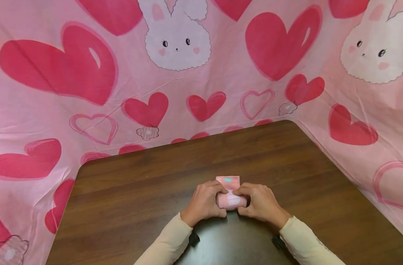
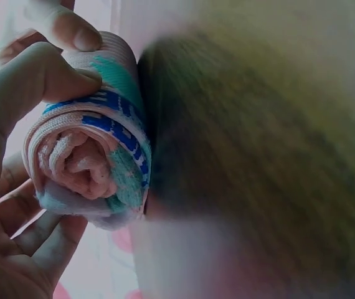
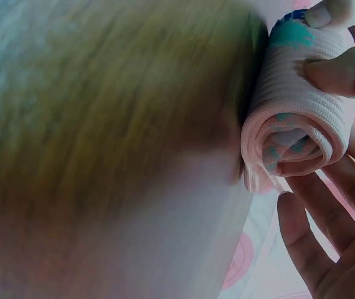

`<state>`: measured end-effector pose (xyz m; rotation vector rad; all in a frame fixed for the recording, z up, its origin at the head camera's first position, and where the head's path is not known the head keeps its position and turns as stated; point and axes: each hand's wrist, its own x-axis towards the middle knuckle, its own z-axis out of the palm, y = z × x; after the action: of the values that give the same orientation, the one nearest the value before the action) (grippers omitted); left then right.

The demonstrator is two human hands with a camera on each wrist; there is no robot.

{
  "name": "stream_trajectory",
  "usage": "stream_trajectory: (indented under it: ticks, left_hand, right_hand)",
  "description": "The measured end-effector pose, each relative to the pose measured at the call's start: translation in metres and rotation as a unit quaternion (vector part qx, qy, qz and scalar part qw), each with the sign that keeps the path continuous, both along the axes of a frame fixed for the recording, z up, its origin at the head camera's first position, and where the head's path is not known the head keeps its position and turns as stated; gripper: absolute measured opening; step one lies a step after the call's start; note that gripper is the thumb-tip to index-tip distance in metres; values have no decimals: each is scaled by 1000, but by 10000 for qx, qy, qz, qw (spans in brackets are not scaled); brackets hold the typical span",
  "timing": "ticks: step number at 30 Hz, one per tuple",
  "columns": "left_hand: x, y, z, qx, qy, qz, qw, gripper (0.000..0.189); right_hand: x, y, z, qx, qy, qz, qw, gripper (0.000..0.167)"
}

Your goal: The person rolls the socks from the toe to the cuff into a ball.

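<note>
A pink knitted sock (image 1: 233, 203), partly rolled up, lies on the table, its flat end stretching away from me. My left hand (image 1: 206, 200) holds the left end of the roll, thumb on the near side and fingers curled over the top. On the right end, my right hand (image 1: 261, 203) grips in the same way. In the left wrist view the spiral end of the sock roll (image 2: 81, 159) shows pink, teal, blue and pale grey knit. The right wrist view shows the other end of the sock roll (image 3: 296, 140), with several ribbed layers wound together.
A brown wood-grain table (image 1: 148, 198) with rounded far corners spreads around the hands. Pink cloth (image 1: 221, 73) printed with hearts and rabbits hangs along its back and sides. Dark straps (image 1: 194, 239) show beneath the cream sleeves (image 1: 169, 239).
</note>
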<state>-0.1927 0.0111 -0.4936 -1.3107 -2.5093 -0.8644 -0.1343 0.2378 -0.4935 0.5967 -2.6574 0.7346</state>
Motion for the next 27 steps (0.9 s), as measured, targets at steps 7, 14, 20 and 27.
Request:
stream_trajectory:
  ticks: [7, 14, 20, 27]
  left_hand:
    - [3, -3, -1, 236, -541, 56, 9982, 50]
    - [5, -5, -1, 414, -1023, 204, 9937, 50]
    - [5, -6, -2, 654, -1677, 266, 9833, 47]
    - [5, -8, 2, 556, -1976, 400, 9779, 44]
  right_hand:
    - [2, 1, 0, -244, -346, -35, 9991, 41]
    - [4, 0, 0, -156, -458, -185, 9987, 42]
    - [5, -3, -1, -154, -662, -277, 9973, 40]
    - [7, -6, -2, -310, -561, -205, 9977, 35]
